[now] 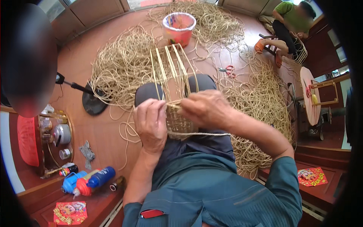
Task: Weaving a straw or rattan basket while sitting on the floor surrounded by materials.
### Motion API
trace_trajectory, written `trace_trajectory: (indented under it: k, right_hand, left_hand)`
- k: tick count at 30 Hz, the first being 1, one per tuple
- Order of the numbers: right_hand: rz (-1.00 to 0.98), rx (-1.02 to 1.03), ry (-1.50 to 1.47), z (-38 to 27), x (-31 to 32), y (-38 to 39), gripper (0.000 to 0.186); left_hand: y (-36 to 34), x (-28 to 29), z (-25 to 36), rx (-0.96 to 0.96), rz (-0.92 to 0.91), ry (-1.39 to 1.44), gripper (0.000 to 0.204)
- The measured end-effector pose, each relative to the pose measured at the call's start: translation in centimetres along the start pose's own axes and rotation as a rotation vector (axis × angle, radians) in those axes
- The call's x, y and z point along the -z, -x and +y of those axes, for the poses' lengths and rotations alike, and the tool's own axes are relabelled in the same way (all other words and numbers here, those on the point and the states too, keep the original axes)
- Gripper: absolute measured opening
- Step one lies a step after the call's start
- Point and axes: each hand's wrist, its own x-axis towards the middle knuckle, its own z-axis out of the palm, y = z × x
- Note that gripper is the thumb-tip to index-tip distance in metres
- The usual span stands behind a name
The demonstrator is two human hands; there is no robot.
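Observation:
A half-woven straw-coloured basket [180, 122] rests on my lap, its bare pale stakes [169, 64] stretching forward past my knees. My left hand [150, 122] is closed round the left edge of the weave, thumb on top. At the right edge, my right hand [207, 108] is curled with its fingers pressed together at the upper rim of the weave. It is slightly smeared by motion, and its fingertips hide what they pinch, most likely a strand of the cord. A loose pale cord [204, 134] runs from the basket's lower part to the right, under my right forearm.
Coiled straw rope lies in heaps at the left [124, 60] and right [261, 109]. Ahead stands a red bucket [179, 28]; red-handled scissors [228, 71] lie on the floor. A person in green [295, 19] sits weaving at far right. A black stand base [93, 99] and bottles [101, 176] are left.

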Motion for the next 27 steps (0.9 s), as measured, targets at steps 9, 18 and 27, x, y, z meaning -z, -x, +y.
trace_trajectory:
  k: [9, 18, 27]
  right_hand:
    - [0.092, 0.037, 0.367, 4.6, 3.8, 3.5, 0.018]
    - [0.202, 0.025, 0.421, 4.1, 3.9, 2.1, 0.016]
    - [0.375, -0.092, 0.451, 4.8, 5.3, 0.8, 0.015]
  left_hand:
    - [-1.8, 1.1, 1.1, -0.349, -0.114, -0.267, 0.029]
    - [-1.6, 0.7, 1.2, -0.309, -0.139, -0.151, 0.027]
    - [-1.9, 0.6, 1.3, -0.278, -0.171, -0.130, 0.023]
